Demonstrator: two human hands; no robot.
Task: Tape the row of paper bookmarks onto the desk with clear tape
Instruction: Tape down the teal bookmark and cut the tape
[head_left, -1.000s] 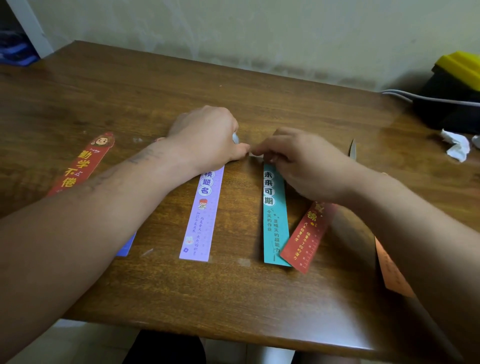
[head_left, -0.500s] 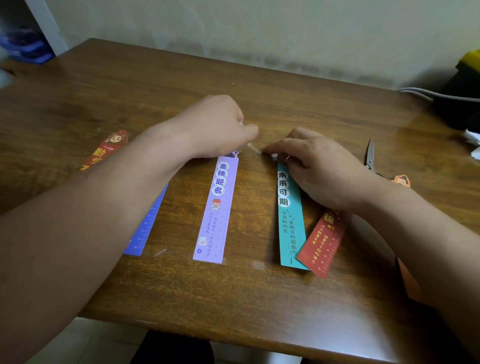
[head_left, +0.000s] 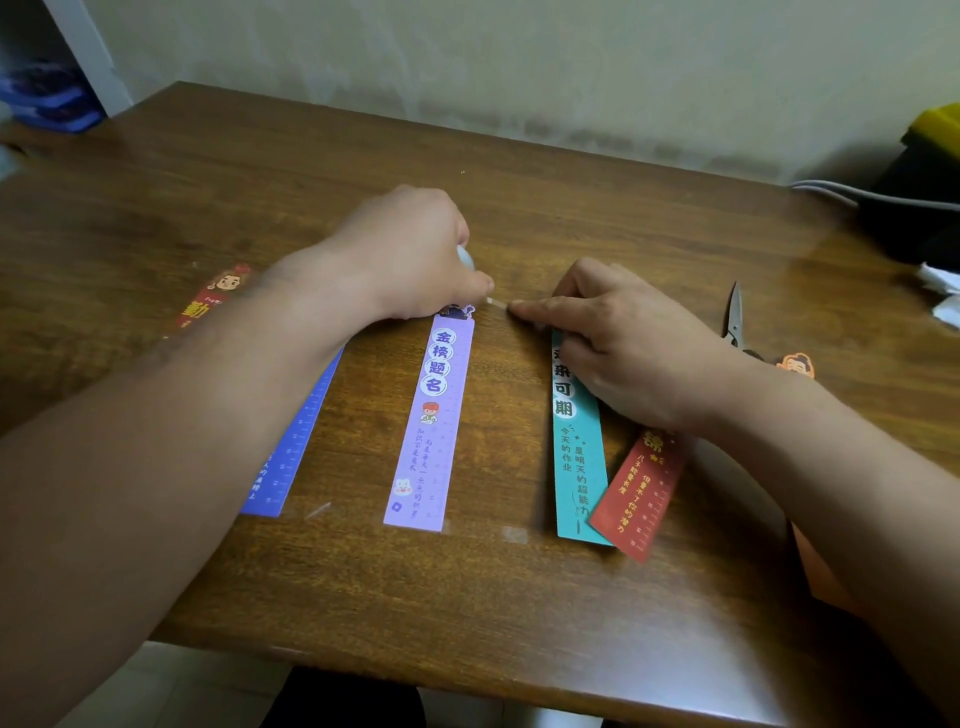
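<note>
L hand (head_left: 410, 260) grips the tape roll (head_left: 466, 258), R hand (head_left: 623, 338) pinches the strip (head_left: 496, 302) end, strip stretched btwn them near the tops of purple bookmark (head_left: 431, 431) & teal bookmark (head_left: 579, 457), both flat on the worktop (head_left: 571, 218)

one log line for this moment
state: clear tape spans hands | left hand: grips tape roll | right hand: pinches clear tape | where: between purple bookmark and teal bookmark

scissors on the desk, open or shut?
Shut: the scissors show one narrow point, blades together; handles hidden.
</note>
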